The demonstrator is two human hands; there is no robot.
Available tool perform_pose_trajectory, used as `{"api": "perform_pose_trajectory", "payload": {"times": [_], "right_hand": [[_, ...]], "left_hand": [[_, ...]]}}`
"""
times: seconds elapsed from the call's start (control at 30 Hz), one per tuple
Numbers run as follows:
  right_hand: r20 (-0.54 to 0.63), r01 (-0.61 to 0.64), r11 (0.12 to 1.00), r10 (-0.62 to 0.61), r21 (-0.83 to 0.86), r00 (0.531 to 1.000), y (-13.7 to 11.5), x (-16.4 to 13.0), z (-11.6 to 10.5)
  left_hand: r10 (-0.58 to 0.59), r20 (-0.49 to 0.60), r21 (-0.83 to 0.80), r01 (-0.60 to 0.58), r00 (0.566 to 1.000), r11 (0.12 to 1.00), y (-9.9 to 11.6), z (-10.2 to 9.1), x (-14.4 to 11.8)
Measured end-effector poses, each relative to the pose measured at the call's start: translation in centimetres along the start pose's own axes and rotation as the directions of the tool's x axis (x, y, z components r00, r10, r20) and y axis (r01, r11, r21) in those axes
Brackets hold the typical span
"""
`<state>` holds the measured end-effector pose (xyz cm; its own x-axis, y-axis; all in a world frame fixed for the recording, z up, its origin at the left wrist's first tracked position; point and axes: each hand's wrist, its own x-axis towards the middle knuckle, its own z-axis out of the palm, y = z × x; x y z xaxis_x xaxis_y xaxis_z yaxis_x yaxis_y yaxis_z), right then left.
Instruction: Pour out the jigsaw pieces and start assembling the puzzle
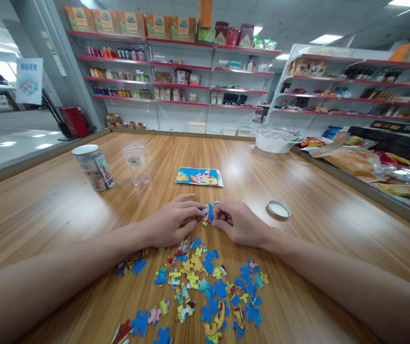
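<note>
A small joined patch of jigsaw puzzle (208,213), blue and pink, lies on the wooden table between my hands. My left hand (171,220) rests at its left side with the fingers stretched out, their tips touching the patch. At the right edge, my right hand (242,223) is closed in a pinch on a puzzle piece, mostly covered by the fingers. Many loose puzzle pieces (221,289), blue, yellow and pink, are scattered nearer to me. Beyond my hands lies a cartoon picture card (199,177).
A labelled canister (93,168) and an open clear jar (136,167) stand at the left. A round lid (278,209) lies right of my right hand. Farther back are a white bowl (275,142) and bagged snacks (355,160) beyond the right edge. Stocked shelves (179,86) line the wall.
</note>
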<state>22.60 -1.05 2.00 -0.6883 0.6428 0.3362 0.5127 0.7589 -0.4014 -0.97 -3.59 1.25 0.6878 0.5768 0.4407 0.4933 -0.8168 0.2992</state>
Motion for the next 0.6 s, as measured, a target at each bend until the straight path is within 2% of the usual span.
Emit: {"api": "perform_pose_trajectory", "payload": {"times": [0.13, 0.4, 0.6], "right_hand": [[-0.005, 0.023, 1.0, -0.023, -0.004, 1.0, -0.15, -0.03, -0.12], [-0.065, -0.086, 0.996, 0.088, 0.028, 0.994, 0.31, -0.1, 0.09], [-0.077, -0.09, 0.996, 0.09, 0.002, 0.993, 0.64, -0.08, 0.25]], "left_hand": [[-0.002, 0.007, 0.003, 0.002, 1.0, 1.0, -0.05, 0.03, 0.01], [-0.03, 0.028, 0.012, 0.029, 0.999, 0.999, -0.09, 0.01, -0.06], [-0.023, 0.029, 0.009, 0.022, 0.999, 1.0, -0.13, 0.01, 0.0]]}}
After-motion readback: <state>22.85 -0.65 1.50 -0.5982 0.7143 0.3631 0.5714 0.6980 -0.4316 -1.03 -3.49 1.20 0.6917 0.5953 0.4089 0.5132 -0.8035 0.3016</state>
